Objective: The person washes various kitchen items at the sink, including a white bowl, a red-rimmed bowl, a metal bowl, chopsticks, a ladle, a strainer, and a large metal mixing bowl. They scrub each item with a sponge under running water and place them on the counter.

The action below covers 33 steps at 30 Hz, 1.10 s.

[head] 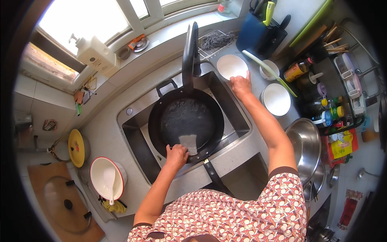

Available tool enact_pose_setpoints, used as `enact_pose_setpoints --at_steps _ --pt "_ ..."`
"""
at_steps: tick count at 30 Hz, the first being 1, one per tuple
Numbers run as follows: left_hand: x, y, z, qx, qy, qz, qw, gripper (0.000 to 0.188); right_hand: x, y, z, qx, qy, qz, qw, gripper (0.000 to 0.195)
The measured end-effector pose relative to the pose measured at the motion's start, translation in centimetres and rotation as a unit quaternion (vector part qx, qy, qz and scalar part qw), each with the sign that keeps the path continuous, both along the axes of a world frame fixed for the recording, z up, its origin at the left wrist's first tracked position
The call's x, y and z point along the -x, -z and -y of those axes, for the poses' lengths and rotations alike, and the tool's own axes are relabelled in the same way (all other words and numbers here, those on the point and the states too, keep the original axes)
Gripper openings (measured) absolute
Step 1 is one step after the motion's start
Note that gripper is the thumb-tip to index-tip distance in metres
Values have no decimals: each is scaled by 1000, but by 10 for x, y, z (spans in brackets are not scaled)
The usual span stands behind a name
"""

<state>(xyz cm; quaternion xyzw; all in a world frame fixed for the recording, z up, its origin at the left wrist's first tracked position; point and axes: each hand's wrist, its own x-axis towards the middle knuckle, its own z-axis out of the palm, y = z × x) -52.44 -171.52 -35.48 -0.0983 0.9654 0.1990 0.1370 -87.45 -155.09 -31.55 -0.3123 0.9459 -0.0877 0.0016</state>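
A black wok (pixel 184 121) rests over the stainless-steel sink (pixel 133 149), with a thin layer of water in it. Its long handle (pixel 216 178) points towards me. My left hand (pixel 177 156) grips the near rim of the wok, its fingers touching or close beside a pale cloth-like pad (pixel 189 142) inside. At the far right of the sink, my right hand (pixel 242 86) holds the near edge of a white bowl (pixel 232 65) on the counter. The black faucet (pixel 189 57) reaches over the wok's far side.
Right of the sink are stacked white bowls (pixel 276 99), a scallion (pixel 266 69) across a small bowl (pixel 269 69), a steel basin (pixel 304 148) and a knife block (pixel 252 31). At left stand a red-rimmed pot (pixel 116 169) with a spoon (pixel 110 181) and a yellow lid (pixel 75 148).
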Motion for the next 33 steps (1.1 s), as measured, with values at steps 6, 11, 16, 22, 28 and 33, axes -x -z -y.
enact_pose_setpoints --at_steps 6,11,16,22,28,33 --pt "-1 -4 1 -28 -10 15 999 18 -65 -27 -15 343 123 245 898 10" --pt "0 3 2 -86 -20 7 996 17 -126 -25 -52 679 193 445 551 25" --pt "2 7 0 -128 -15 -5 992 16 -154 -27 -74 721 215 449 483 29" --pt "1 5 3 -130 -9 -58 990 14 -164 -40 -79 744 221 423 467 33" --pt "13 -6 14 -432 -320 -126 834 28 -174 -59 -58 740 191 443 470 35" --pt "32 -19 45 -513 -376 -220 740 29 -204 -35 27 663 121 495 548 20"
